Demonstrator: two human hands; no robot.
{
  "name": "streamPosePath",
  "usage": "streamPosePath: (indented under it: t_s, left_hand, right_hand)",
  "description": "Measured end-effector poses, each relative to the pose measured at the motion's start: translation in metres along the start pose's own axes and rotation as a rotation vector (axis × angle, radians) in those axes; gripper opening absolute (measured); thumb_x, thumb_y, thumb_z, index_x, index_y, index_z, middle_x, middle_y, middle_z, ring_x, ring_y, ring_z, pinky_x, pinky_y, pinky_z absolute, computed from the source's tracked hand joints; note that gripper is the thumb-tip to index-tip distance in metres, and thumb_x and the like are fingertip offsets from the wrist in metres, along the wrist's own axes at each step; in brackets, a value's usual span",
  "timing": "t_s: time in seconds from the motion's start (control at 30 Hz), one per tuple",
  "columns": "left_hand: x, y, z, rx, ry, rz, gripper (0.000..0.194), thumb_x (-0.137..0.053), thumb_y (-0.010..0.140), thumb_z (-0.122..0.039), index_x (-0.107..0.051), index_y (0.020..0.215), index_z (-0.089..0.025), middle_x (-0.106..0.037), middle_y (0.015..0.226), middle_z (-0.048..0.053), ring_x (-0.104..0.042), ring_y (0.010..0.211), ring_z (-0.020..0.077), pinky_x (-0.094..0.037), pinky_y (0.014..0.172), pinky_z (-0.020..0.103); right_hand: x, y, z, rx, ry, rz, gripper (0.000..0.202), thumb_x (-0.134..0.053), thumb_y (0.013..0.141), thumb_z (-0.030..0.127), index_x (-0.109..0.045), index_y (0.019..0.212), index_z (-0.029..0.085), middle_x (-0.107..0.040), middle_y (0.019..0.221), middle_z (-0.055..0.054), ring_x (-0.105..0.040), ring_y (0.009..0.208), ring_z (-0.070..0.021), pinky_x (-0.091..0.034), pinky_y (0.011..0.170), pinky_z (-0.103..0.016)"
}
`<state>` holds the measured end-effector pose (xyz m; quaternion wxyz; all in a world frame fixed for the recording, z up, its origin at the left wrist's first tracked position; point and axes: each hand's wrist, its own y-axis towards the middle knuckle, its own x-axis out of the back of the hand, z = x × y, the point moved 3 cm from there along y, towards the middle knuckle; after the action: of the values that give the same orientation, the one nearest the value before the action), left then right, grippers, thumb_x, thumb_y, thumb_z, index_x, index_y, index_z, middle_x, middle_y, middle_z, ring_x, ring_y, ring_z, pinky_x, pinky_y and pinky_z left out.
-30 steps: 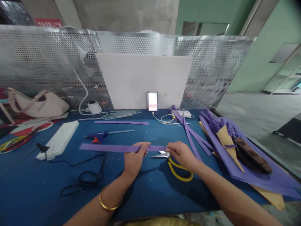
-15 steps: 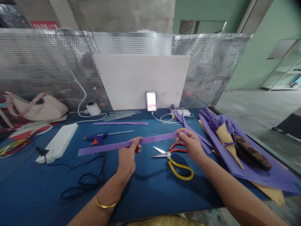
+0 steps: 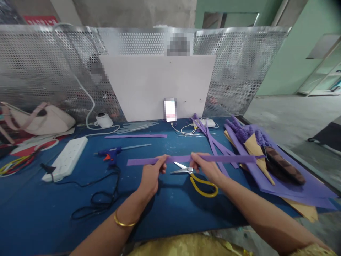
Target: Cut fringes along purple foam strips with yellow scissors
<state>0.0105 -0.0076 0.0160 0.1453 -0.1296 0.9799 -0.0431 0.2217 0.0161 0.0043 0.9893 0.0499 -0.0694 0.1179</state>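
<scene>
A long purple strip (image 3: 226, 158) is stretched level above the blue table. My left hand (image 3: 154, 172) pinches it left of its middle, and a short end sticks out to the left. My right hand (image 3: 206, 167) pinches it farther right, with a longer end reaching over the purple wrapping. Below and between the hands lie open scissors (image 3: 204, 186) with a yellow handle; my right hand hides their other handle. A blue glue gun (image 3: 110, 153) holding a clear stick rests left of my left hand.
Another purple strip (image 3: 135, 136) lies farther back, near clear sticks (image 3: 138, 126). A phone (image 3: 170, 110) leans on the white board (image 3: 157, 81). A power strip (image 3: 66, 158) is left; wrapped purple flowers (image 3: 239, 131) and a brown checked pouch (image 3: 285, 165) are right.
The strip has shifted to the right through my left hand. My right hand has moved left along it, closer to my left hand, leaving a long free end on the right.
</scene>
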Motion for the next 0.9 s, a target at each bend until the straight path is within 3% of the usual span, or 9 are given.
streamPosePath:
  t_s: [0.1,0.2,0.4,0.63,0.9]
  left_hand:
    - [0.013,0.014,-0.008,-0.066,-0.033,-0.105,0.040,-0.089,0.052,-0.047,-0.067,0.060,-0.014,-0.056,0.052,-0.003,-0.045,0.049,0.0069,-0.034,0.049,0.022]
    - [0.020,0.021,-0.012,-0.095,-0.060,-0.163,0.042,-0.089,0.050,-0.045,-0.060,0.057,-0.016,-0.055,0.052,-0.004,-0.046,0.049,0.0071,-0.035,0.049,0.022]
    - [0.021,0.018,-0.014,-0.084,-0.092,-0.185,0.038,-0.088,0.049,-0.040,-0.061,0.060,-0.015,-0.057,0.053,-0.004,-0.048,0.049,0.0073,-0.034,0.049,0.022]
    - [0.022,0.017,-0.015,-0.070,-0.127,-0.185,0.034,-0.084,0.055,-0.040,-0.063,0.064,-0.015,-0.061,0.057,-0.002,-0.051,0.050,0.0084,-0.037,0.049,0.023]
    - [0.027,0.020,-0.018,-0.173,-0.100,-0.229,0.029,-0.085,0.057,-0.034,-0.074,0.076,-0.015,-0.060,0.057,-0.004,-0.048,0.049,0.0055,-0.034,0.048,0.020]
  right_hand:
    - [0.025,0.011,-0.006,-0.040,0.039,-0.141,0.028,-0.057,0.099,0.042,-0.066,0.104,0.015,-0.068,0.092,-0.003,-0.065,0.071,-0.0132,-0.056,0.064,-0.030]
    - [0.038,0.019,-0.011,-0.069,0.072,-0.203,0.029,-0.058,0.099,0.042,-0.065,0.108,0.016,-0.068,0.096,-0.004,-0.065,0.075,-0.0143,-0.057,0.066,-0.031]
    - [0.038,0.019,-0.013,-0.091,0.095,-0.228,0.029,-0.057,0.099,0.042,-0.065,0.108,0.015,-0.068,0.095,-0.004,-0.065,0.073,-0.0136,-0.056,0.064,-0.030]
    - [0.038,0.018,-0.009,-0.099,0.098,-0.218,0.032,-0.056,0.100,0.045,-0.065,0.092,0.015,-0.064,0.076,0.002,-0.057,0.056,-0.0091,-0.051,0.054,-0.024]
    - [0.041,0.021,-0.013,-0.103,0.125,-0.188,0.034,-0.057,0.099,0.044,-0.063,0.085,0.015,-0.058,0.066,0.005,-0.051,0.049,-0.0074,-0.046,0.049,-0.022]
